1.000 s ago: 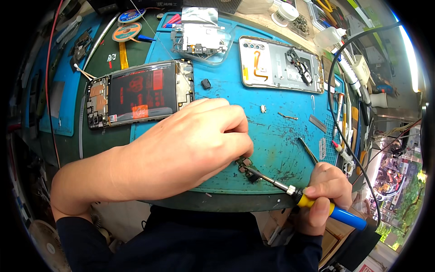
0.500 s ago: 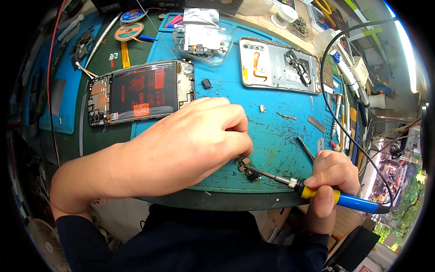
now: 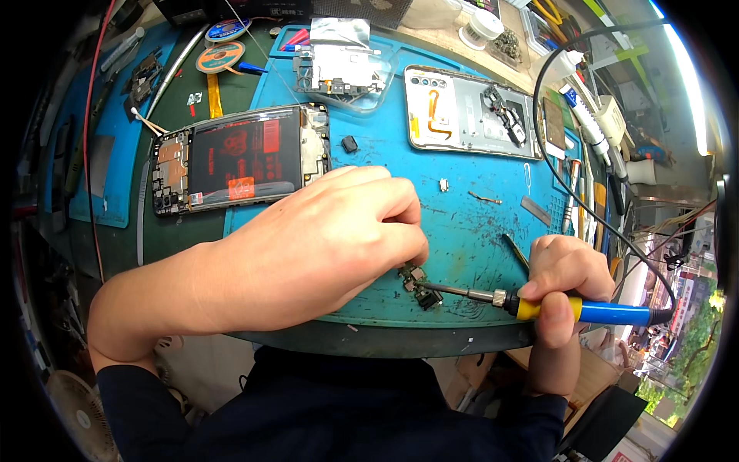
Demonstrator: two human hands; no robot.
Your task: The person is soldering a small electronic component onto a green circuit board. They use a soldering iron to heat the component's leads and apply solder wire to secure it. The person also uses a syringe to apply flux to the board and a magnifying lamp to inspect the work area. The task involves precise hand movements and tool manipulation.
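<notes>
My left hand [image 3: 331, 231] is closed, its curled fingertips at the upper end of a small green circuit board [image 3: 416, 283] that lies on the blue mat; the exact grip is hidden under the fingers. A black connector block forms the board's near end. In my right hand [image 3: 570, 281] is a soldering iron [image 3: 612, 313] with a yellow and blue handle, held between thumb and fingers. Its thin metal tip reaches left and meets the board, near the black block. Close beyond the right hand lies a pair of dark tweezers [image 3: 516, 251], partly covered by it.
An opened phone with its battery [image 3: 246, 158] lies at left, a phone back shell [image 3: 469, 115] at far right. Phone parts sit in a clear tray [image 3: 342, 77]. Small loose parts dot the mat [image 3: 462, 231]. The iron's black cable [image 3: 579, 196] arcs along the right.
The iron's handle and my right hand have swung slightly away from me, so the iron lies flatter across the view. Its tip stays at the board, and my left hand is nearly still.
</notes>
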